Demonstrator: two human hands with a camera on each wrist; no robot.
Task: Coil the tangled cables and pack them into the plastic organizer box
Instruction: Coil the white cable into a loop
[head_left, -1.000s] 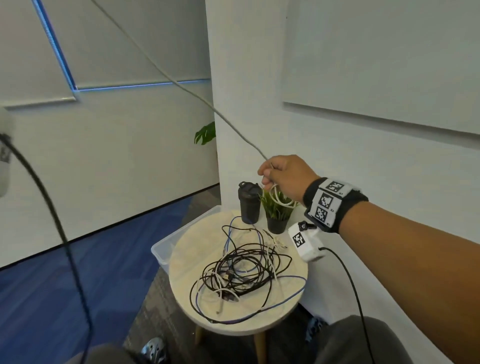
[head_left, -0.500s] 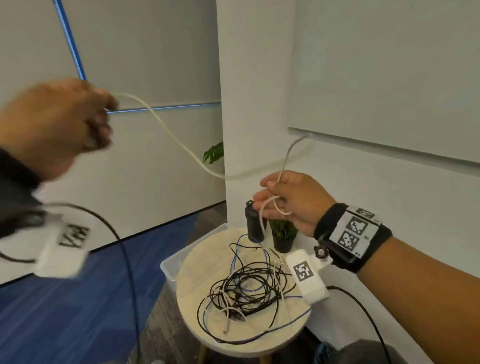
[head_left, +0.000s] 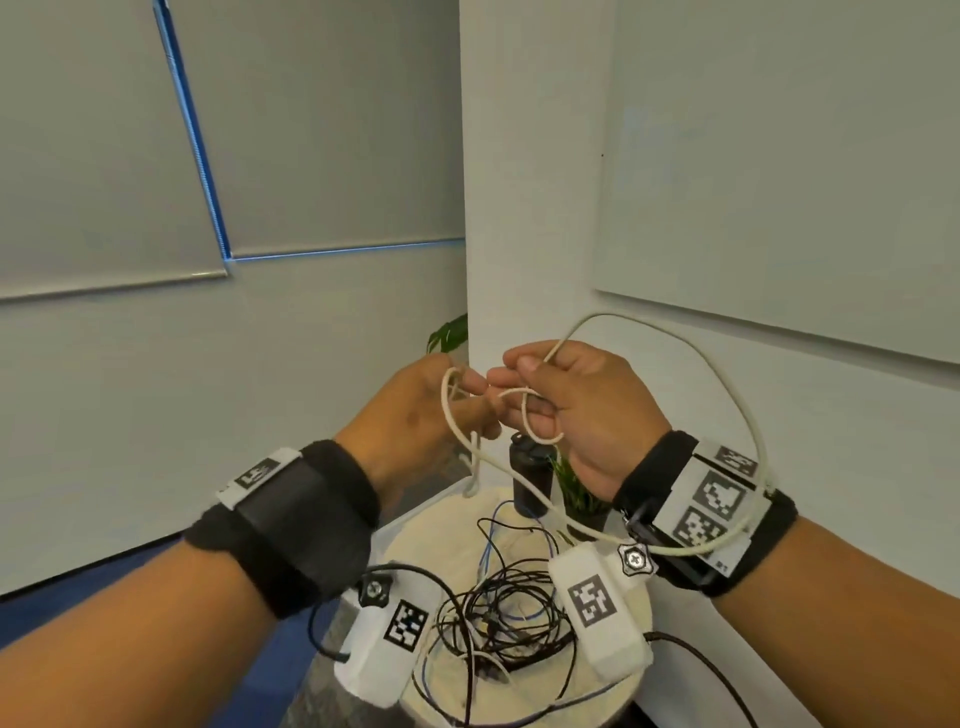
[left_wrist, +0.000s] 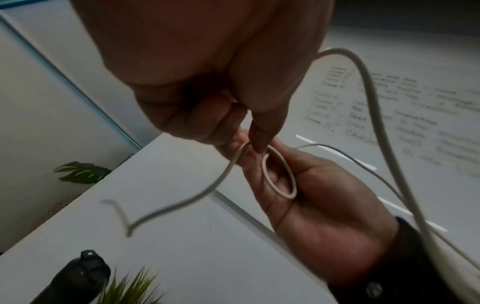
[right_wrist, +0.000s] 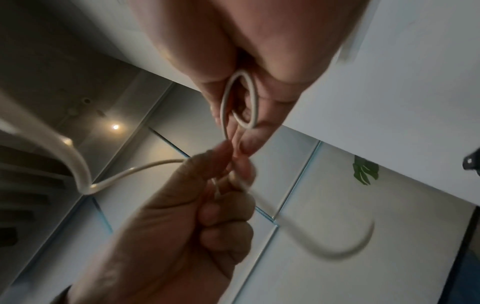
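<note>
A white cable (head_left: 602, 314) is held up in the air by both hands, above the round table (head_left: 431, 540). My right hand (head_left: 506, 379) grips a small coil of it in the curled fingers; the right wrist view shows that loop (right_wrist: 253, 98). My left hand (head_left: 475, 389) pinches the cable (left_wrist: 374, 98) right against the right fingertips. A big slack loop arcs up and drapes over my right wrist. A tangle of black, blue and white cables (head_left: 509, 618) lies on the table below. The organizer box is not visible.
A black lidded cup (head_left: 527, 478) and a small potted plant (head_left: 582, 499) stand at the back of the table. A white wall corner (head_left: 519, 208) rises just behind them, and blue carpet (head_left: 291, 654) lies to the left.
My left hand swept in from the upper left to meet the right hand. The stretched cable went slack into a big loop over my right wrist. Both hands rose.
</note>
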